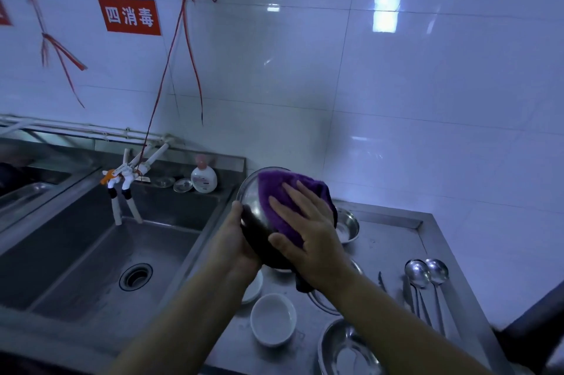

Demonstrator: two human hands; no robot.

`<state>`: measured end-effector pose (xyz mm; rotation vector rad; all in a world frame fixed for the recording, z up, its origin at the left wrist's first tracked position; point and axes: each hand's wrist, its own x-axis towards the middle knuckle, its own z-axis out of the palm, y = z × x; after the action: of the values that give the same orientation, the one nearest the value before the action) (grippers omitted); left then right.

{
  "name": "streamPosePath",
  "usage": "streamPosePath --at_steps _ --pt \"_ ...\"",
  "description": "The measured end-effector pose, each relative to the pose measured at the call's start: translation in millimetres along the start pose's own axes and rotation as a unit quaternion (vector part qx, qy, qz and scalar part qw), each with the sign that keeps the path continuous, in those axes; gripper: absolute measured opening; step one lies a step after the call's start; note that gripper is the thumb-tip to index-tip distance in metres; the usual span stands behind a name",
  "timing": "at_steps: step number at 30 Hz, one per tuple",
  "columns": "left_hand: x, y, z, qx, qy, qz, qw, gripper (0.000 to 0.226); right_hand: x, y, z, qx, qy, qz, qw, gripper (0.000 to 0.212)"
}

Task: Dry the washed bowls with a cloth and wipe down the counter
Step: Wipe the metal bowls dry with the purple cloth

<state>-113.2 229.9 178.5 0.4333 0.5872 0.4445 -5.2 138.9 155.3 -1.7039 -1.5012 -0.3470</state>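
Purple cloth (283,191) under your flat right hand (308,234); left hand (235,240) grips the tilted steel bowl (253,200).

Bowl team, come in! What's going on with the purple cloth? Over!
Left hand grips metal bowl, tilted above counter. Right hand presses purple cloth inside it, fingers flat. Nothing blocking; white bowl waits below.

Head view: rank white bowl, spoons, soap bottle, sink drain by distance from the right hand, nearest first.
From the right hand, which presses the purple cloth into the metal bowl:
1. White bowl, below the hand, on the counter's near side.
2. Spoons, to its right on the counter.
3. Soap bottle, up and left on the sink's back ledge.
4. Sink drain, far left in the basin.
Spoons and bottle are close.
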Motion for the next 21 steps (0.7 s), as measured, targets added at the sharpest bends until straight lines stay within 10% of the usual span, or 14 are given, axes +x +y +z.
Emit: streamPosePath --at_steps 5,15,21 --pt "2 8 2 -0.008 -0.001 -0.036 0.999 0.07 -20 13 -3 -0.012 0.01 -0.118 0.993 0.034" --pt "12 1 1 0.081 0.008 0.077 0.994 0.059 26 17 -23 -0.001 0.085 0.013 0.996 0.035" --pt "11 -3 5 0.052 -0.034 0.073 0.995 0.048 30 6 -10 -0.091 0.035 -0.056 0.994 0.037"
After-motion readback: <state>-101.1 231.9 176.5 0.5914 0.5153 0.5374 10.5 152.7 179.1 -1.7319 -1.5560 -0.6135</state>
